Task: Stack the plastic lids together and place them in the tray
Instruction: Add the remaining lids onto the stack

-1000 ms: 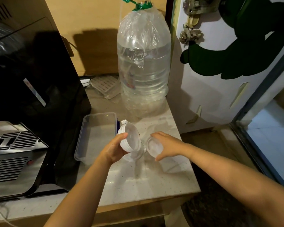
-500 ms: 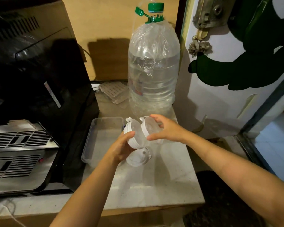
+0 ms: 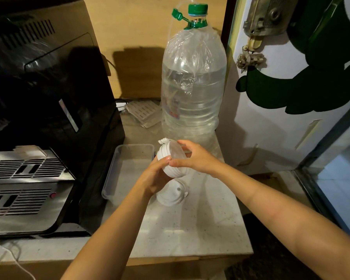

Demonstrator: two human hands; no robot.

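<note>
A tilted stack of white plastic lids (image 3: 171, 162) hangs above the counter, between both hands. My left hand (image 3: 155, 176) grips the stack from below and behind. My right hand (image 3: 196, 158) holds the clear top lid (image 3: 177, 151) against the stack with thumb and fingertips. One more white lid (image 3: 170, 196) lies flat on the counter, right under the stack. The clear rectangular tray (image 3: 117, 170) stands just left of the hands, with nothing visible in it.
A big water bottle (image 3: 192, 87) with a green cap stands right behind the hands. A black and steel appliance (image 3: 38, 128) fills the left. Some packets (image 3: 141, 113) lie at the back. The counter's front edge (image 3: 170, 256) is near; a white door (image 3: 281, 118) stands right.
My right hand lifted a clear lid from the counter and brought it onto the lids in my left hand. The two were apart half a second ago; now they touch.
</note>
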